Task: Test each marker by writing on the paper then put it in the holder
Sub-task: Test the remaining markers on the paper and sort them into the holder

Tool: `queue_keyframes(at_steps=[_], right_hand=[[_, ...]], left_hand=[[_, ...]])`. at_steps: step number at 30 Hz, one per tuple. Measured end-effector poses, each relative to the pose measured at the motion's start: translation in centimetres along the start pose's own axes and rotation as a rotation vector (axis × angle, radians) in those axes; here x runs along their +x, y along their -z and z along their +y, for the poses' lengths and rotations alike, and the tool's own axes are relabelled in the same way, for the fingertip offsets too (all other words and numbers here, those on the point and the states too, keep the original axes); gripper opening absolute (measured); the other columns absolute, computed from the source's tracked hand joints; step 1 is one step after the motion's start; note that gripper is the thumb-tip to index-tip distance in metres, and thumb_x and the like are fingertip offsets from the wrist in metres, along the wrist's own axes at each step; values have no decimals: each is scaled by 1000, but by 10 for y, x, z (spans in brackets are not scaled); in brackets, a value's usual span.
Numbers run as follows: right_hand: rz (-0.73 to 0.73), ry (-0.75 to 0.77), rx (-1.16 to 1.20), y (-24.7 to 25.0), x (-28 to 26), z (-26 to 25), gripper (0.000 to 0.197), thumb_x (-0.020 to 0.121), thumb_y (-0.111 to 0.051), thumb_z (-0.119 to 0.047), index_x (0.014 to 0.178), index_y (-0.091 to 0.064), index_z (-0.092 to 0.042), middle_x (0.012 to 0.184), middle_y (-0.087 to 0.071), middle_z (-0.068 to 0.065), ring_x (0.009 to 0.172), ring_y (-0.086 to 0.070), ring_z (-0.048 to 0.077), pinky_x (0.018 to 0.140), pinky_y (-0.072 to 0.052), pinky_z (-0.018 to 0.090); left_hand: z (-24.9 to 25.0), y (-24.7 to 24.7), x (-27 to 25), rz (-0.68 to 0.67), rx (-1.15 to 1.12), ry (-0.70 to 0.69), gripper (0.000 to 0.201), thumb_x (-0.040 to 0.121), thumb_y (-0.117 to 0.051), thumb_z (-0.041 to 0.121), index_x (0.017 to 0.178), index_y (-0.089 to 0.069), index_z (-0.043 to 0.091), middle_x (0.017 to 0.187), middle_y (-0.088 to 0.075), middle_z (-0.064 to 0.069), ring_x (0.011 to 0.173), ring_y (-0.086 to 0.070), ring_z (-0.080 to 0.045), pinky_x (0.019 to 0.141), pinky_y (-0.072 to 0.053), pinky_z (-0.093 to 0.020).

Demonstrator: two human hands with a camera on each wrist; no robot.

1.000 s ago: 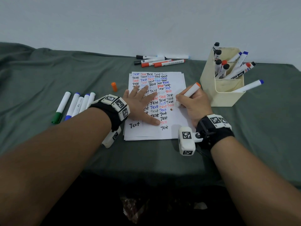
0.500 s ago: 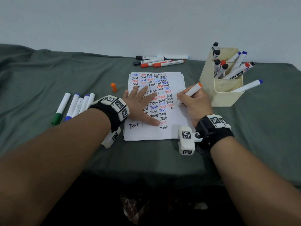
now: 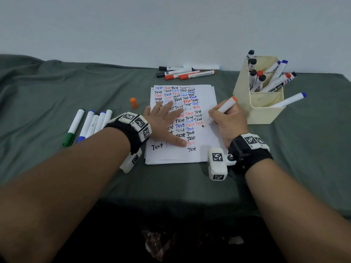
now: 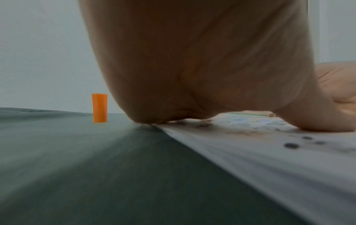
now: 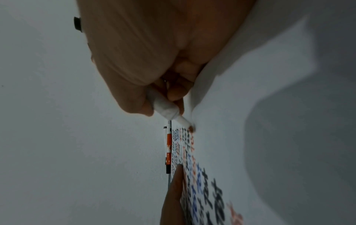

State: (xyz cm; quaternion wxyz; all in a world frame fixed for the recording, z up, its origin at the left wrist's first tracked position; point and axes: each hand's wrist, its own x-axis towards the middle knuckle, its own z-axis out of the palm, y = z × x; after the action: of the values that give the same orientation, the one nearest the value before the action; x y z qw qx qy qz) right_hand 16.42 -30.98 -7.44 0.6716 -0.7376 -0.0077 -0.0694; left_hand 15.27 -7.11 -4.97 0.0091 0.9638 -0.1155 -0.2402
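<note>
We see an orange cap (image 3: 133, 102) standing left of the paper (image 3: 209, 145), spare markers (image 3: 89, 124) further left, the holder (image 3: 266, 112) at right. Our left hand (image 3: 163, 122) lies flat, fingers spread, on the paper; our right hand (image 3: 230, 122) grips the marker (image 3: 225, 107), tip on the sheet

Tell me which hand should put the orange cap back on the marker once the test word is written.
Left, probably. The orange cap stands on the cloth just beyond the left hand, which lies flat on the paper. The right hand grips the marker.
</note>
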Motion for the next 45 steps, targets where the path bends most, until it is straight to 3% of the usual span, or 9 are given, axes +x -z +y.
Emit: queue_keyframes(at_steps=[3, 6, 9, 13, 19, 26, 30, 36, 45], right_hand=[[60, -12, 104, 0, 0, -1, 13, 72, -78, -26, 66, -71, -35, 70, -71, -7, 65, -65, 8, 62, -52, 21], [44, -25, 209, 1, -1, -5, 10, 73, -84, -32, 70, -74, -32, 80, -75, 6, 75, -70, 15, 67, -55, 24], [6, -17, 233, 2, -3, -7, 13, 78, -87, -27, 73, -75, -30, 82, -76, 6, 77, -67, 13, 66, -53, 21], [-1, 7, 270, 2, -3, -5, 15, 82, -84, -10, 81, -73, -21, 71, -71, -9, 57, -56, -1, 57, -46, 14], [2, -45, 284, 2, -2, -3, 9, 87, -80, -15, 84, -78, -24, 68, -69, -3, 56, -53, 9, 56, -46, 23], [-35, -44, 377, 5, -2, -5, 13, 85, -76, -16, 96, -71, -17, 82, -75, 17, 62, -63, 19, 56, -48, 25], [-24, -21, 278, 4, -2, -5, 22, 74, -87, -22, 87, -70, -29, 91, -77, 11, 67, -68, 19, 60, -52, 26], [-25, -39, 203, 4, 1, 0, 18, 75, -90, -23, 85, -79, -33, 78, -71, -6, 67, -61, 7, 63, -51, 21], [-58, -32, 149, 3, -2, -2, 9, 81, -86, -27, 85, -81, -33, 88, -77, 8, 67, -65, 8, 62, -51, 18]], left_hand=[[0, 3, -2, 67, 8, 1, 123, 50, -30, 106, 153, 7, 51, 165, 18, 11, 152, 17, -24, 121, 3, -58], [-2, 7, -3, 275, 58, 20, 108, 60, -12, 102, 154, -12, 49, 167, -4, 4, 153, 0, -27, 120, -9, -58], [-7, 9, -3, 444, 78, 137, 91, 77, -25, 93, 153, -23, 43, 165, -14, -1, 152, -4, -31, 119, -10, -56], [-14, 12, -3, 451, 73, 317, 81, 86, -40, 80, 152, -27, 35, 165, -16, -5, 152, -6, -37, 121, -10, -57], [-16, 17, -7, 512, 17, 506, 39, 96, -51, 36, 132, -49, 22, 136, -47, -12, 124, -45, -34, 102, -37, -46], [-27, 22, -4, 603, -131, 403, 27, 92, -50, 3, 112, -67, 5, 107, -66, -16, 95, -62, -33, 75, -52, -37], [-24, 28, 1, 634, -265, 250, 21, 100, -57, 13, 115, -72, 8, 109, -70, -6, 91, -62, -19, 74, -40, -24], [-15, 24, -6, 804, -345, 69, 21, 96, -65, 15, 115, -72, 11, 103, -74, 2, 79, -59, -5, 67, -40, -16], [-3, 22, -8, 768, -385, -40, 14, 100, -59, 22, 110, -67, 19, 85, -57, 16, 73, -51, -1, 59, -32, -11]])
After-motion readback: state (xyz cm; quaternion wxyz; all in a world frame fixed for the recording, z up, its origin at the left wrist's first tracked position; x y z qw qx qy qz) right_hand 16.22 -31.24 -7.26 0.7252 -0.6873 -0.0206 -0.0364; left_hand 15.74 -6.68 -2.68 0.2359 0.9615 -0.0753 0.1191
